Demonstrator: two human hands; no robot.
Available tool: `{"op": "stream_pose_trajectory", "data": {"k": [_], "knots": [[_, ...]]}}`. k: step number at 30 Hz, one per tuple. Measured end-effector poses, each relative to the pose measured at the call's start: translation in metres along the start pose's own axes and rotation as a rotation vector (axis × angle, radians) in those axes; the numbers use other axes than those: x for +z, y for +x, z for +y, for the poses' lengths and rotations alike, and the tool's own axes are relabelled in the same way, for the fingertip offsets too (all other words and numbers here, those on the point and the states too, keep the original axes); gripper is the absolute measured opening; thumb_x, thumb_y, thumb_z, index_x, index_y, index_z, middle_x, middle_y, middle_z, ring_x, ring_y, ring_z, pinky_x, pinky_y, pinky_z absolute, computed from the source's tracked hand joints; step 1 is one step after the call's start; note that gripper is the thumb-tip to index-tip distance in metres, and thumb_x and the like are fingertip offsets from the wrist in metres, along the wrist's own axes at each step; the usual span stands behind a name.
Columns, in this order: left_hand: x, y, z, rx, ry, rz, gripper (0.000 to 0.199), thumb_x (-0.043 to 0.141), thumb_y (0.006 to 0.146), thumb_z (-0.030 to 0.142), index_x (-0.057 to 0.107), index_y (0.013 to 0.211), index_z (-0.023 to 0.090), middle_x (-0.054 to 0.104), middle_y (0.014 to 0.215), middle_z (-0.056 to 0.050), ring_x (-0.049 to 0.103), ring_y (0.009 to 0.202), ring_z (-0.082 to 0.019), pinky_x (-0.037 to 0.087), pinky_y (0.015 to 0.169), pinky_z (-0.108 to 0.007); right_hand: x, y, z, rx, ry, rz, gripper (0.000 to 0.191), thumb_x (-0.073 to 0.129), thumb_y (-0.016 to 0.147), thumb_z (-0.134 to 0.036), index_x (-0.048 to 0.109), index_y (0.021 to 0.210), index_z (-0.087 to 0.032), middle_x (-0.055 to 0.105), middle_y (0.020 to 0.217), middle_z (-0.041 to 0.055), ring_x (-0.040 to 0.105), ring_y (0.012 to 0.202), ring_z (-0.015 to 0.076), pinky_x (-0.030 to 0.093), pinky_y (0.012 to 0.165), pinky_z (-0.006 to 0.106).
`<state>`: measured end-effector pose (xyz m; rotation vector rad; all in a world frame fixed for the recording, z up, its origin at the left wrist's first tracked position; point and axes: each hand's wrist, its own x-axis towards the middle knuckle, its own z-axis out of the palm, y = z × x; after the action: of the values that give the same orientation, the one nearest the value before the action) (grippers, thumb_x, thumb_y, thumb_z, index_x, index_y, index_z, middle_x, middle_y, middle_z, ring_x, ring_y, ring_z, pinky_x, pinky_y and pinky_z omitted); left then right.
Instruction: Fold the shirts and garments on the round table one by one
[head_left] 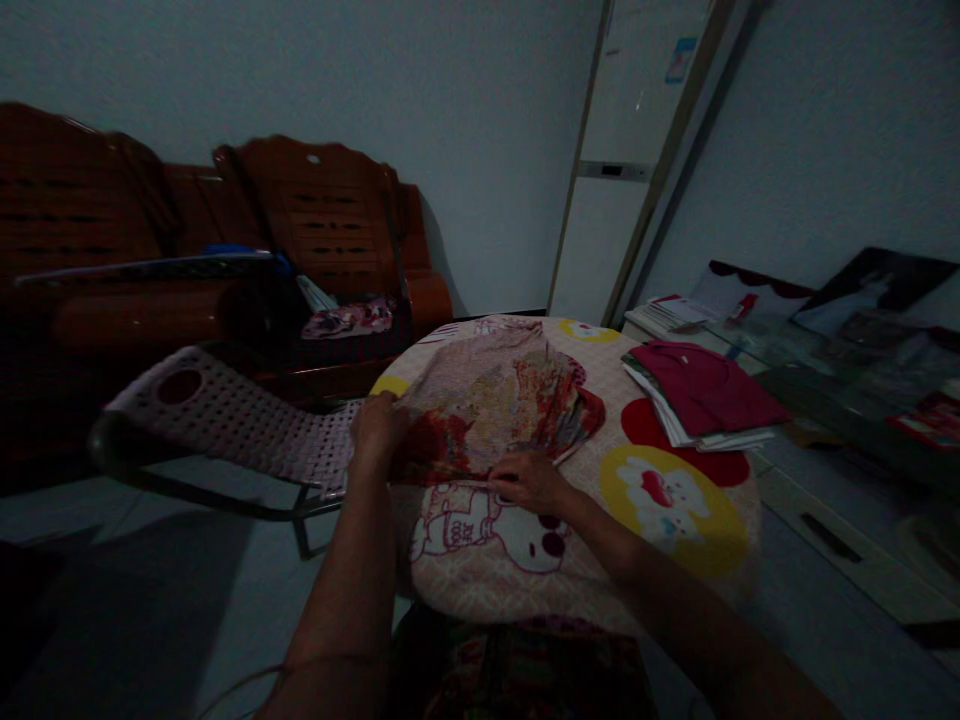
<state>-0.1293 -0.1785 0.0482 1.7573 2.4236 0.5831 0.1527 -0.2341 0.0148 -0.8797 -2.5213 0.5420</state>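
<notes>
A thin patterned garment (pixel 487 400) in beige, orange and red lies spread and somewhat wrinkled on a round table (pixel 525 590) with a cartoon-print cloth. At its left edge is my left hand (pixel 381 425), its fingers closed on the fabric. My right hand (pixel 529 480) pinches the near edge of the garment, right of my left hand, with fingers bent together. The garment's far part reaches toward the back of the table, and its right side is bunched.
On the table's right side sits a folded stack of clothes (pixel 701 390), magenta on top. A woven chair (pixel 247 420) stands left, before wooden seats (pixel 322 220). A glass-topped cabinet (pixel 840 390) holding papers and pictures is at right.
</notes>
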Motion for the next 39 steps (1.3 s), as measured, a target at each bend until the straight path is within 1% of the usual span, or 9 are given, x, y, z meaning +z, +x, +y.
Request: {"op": "stream_pose_trajectory", "data": {"k": [5, 9, 15, 20, 23, 28, 33, 36, 39], "knots": [[0.043, 0.027, 0.114, 0.513, -0.181, -0.180, 0.040, 0.050, 0.092, 0.018, 0.063, 0.130, 0.013, 0.065, 0.136, -0.016, 0.062, 0.123, -0.024, 0.045, 0.105, -0.032, -0.004, 0.001, 0.009, 0.095, 0.144, 0.202, 0.015, 0.064, 0.089, -0.019, 0.074, 0.078, -0.018, 0.073, 0.077, 0.0031, 0.065, 0.073, 0.0155, 0.044, 0.071, 0.025], [0.085, 0.025, 0.174, 0.660, -0.191, -0.281, 0.028, 0.056, 0.090, 0.014, 0.068, 0.115, 0.011, 0.072, 0.115, -0.017, 0.068, 0.106, -0.024, 0.048, 0.096, -0.032, -0.030, -0.007, 0.040, 0.305, 0.096, 0.394, 0.018, 0.059, 0.090, -0.021, 0.074, 0.081, -0.019, 0.073, 0.080, 0.0045, 0.066, 0.075, 0.0177, 0.045, 0.072, 0.027], [0.124, 0.018, 0.177, 0.819, -0.110, -0.167, 0.032, 0.048, 0.098, 0.025, 0.062, 0.124, 0.013, 0.063, 0.131, -0.019, 0.059, 0.122, -0.029, 0.044, 0.107, -0.041, -0.076, -0.024, 0.120, 0.804, -0.213, 0.774, 0.028, 0.053, 0.088, -0.022, 0.075, 0.102, -0.013, 0.074, 0.097, 0.0140, 0.067, 0.085, 0.0234, 0.047, 0.077, 0.032], [0.132, 0.021, 0.172, 0.828, -0.196, -0.159, 0.040, 0.052, 0.095, 0.022, 0.059, 0.133, 0.015, 0.062, 0.137, -0.017, 0.058, 0.127, -0.029, 0.043, 0.110, -0.043, -0.085, -0.024, 0.154, 1.074, -0.300, 0.649, 0.025, 0.067, 0.084, -0.035, 0.075, 0.094, -0.013, 0.073, 0.086, 0.0137, 0.064, 0.075, 0.0219, 0.042, 0.066, 0.030], [0.131, 0.021, 0.172, 0.829, -0.341, -0.165, 0.044, 0.052, 0.090, 0.016, 0.061, 0.133, 0.017, 0.065, 0.135, -0.014, 0.059, 0.125, -0.027, 0.043, 0.111, -0.042, -0.078, -0.021, 0.152, 0.995, -0.252, 0.579, 0.017, 0.066, 0.085, -0.034, 0.071, 0.081, -0.019, 0.071, 0.079, 0.0082, 0.062, 0.072, 0.0199, 0.039, 0.063, 0.028], [0.121, 0.015, 0.180, 0.730, -0.684, -0.253, 0.035, 0.053, 0.090, 0.024, 0.072, 0.118, 0.018, 0.074, 0.120, -0.009, 0.066, 0.111, -0.024, 0.050, 0.102, -0.038, -0.065, -0.010, 0.127, 0.563, -0.191, 0.775, 0.019, 0.051, 0.094, -0.032, 0.064, 0.088, -0.020, 0.069, 0.082, 0.0058, 0.062, 0.075, 0.0194, 0.045, 0.070, 0.028], [0.116, 0.013, 0.185, 0.528, -0.906, -0.464, 0.030, 0.057, 0.088, 0.037, 0.076, 0.091, 0.013, 0.075, 0.086, -0.006, 0.069, 0.082, -0.022, 0.053, 0.076, -0.031, -0.036, 0.006, 0.094, 0.090, -0.200, 0.444, 0.013, 0.051, 0.094, -0.017, 0.063, 0.093, -0.020, 0.069, 0.095, 0.0091, 0.064, 0.090, 0.0210, 0.049, 0.081, 0.031], [0.118, 0.015, 0.183, 0.370, -0.909, -0.521, 0.022, 0.068, 0.074, 0.021, 0.076, 0.093, 0.013, 0.075, 0.082, -0.004, 0.068, 0.076, -0.021, 0.051, 0.068, -0.028, -0.021, 0.009, 0.084, 0.003, -0.220, 0.257, 0.013, 0.055, 0.090, -0.010, 0.064, 0.091, -0.020, 0.069, 0.094, 0.0080, 0.064, 0.090, 0.0207, 0.050, 0.081, 0.031], [0.120, 0.018, 0.182, 0.279, -0.877, -0.497, 0.031, 0.062, 0.070, 0.010, 0.075, 0.098, 0.013, 0.076, 0.085, -0.004, 0.068, 0.076, -0.021, 0.052, 0.067, -0.027, -0.019, 0.008, 0.080, 0.024, -0.202, 0.222, 0.010, 0.062, 0.087, -0.009, 0.064, 0.088, -0.020, 0.070, 0.090, 0.0064, 0.065, 0.088, 0.0194, 0.049, 0.080, 0.029]]}}
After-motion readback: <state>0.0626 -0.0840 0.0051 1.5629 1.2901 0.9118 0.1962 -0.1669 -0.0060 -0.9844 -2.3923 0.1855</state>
